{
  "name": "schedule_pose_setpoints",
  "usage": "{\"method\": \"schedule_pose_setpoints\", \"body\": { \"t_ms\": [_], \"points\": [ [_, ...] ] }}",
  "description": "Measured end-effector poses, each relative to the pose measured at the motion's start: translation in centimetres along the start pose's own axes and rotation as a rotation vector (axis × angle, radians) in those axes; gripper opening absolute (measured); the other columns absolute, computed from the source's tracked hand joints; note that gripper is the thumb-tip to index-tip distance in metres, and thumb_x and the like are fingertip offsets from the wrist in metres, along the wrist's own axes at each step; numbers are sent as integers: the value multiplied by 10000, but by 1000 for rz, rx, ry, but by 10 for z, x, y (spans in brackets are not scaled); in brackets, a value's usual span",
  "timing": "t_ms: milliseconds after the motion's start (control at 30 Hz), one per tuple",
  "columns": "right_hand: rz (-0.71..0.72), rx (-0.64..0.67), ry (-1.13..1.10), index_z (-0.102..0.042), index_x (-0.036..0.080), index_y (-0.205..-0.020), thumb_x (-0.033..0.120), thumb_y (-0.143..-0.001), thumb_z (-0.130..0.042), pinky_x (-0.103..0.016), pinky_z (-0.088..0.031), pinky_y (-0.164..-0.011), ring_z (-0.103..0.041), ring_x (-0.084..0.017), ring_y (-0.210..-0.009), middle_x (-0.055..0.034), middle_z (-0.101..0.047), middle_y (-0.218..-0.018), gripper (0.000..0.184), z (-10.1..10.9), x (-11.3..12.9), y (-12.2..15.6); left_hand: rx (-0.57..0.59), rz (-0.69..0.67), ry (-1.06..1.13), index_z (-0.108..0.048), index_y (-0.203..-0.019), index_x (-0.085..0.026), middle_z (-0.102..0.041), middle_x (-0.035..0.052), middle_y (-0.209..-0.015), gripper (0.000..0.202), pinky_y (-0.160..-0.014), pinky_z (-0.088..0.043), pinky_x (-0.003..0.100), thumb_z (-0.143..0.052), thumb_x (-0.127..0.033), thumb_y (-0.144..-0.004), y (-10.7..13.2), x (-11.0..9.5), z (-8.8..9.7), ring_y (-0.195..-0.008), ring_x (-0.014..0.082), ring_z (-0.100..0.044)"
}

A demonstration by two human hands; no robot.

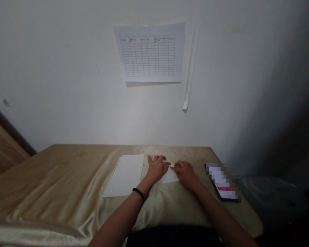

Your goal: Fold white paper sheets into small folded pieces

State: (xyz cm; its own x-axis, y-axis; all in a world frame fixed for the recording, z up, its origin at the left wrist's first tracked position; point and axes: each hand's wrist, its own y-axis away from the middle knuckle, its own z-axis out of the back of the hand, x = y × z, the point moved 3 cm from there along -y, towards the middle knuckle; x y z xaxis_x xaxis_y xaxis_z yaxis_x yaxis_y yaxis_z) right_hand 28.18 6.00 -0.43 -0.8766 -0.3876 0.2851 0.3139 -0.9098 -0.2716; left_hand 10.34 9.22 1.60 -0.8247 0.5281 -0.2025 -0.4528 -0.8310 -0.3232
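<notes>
A small white piece of paper (169, 177) lies on the cloth-covered table (67, 171), mostly under my two hands. My left hand (157, 168), with a black band at the wrist, rests on its left part, fingers curled and pinching at the paper's upper edge. My right hand (185, 171) presses on the right part, its fingertips meeting the left hand's at the same edge. A stack of white perforated sheets (125, 175) lies just left of my left hand.
A phone (222, 181) with a lit screen lies to the right of my right hand near the table's right edge. A printed grid sheet (149, 53) and a white strip (189, 68) hang on the wall behind.
</notes>
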Motion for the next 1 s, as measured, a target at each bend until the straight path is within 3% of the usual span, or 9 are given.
{"method": "schedule_pose_setpoints", "body": {
  "t_ms": [433, 1000],
  "points": [
    [-29, 85, -7, -638, 431, -1275, 232, -954, -517, -443, -281, -1080, -487, -241, -1190, -29, -615, -1248, 396, 3, -4, -1, 14, -11, 41, -785, -932, -372, -642, 4, -1196, 146, -1107, 31, 774, -661, -442, -899, 9, 7, 15, -1193, 279, -496],
    [-39, 68, -23, -654, 418, -1255, 229, -944, -516, -446, -281, -1072, -479, -239, -1173, -25, -616, -1242, 389, 1, -4, 0, 81, -64, 36, -766, -752, -269, -672, 8, -1146, 288, -1145, 93, 702, -630, -472, -904, 21, 2, 29, -1134, 254, -543]
  ]
}}
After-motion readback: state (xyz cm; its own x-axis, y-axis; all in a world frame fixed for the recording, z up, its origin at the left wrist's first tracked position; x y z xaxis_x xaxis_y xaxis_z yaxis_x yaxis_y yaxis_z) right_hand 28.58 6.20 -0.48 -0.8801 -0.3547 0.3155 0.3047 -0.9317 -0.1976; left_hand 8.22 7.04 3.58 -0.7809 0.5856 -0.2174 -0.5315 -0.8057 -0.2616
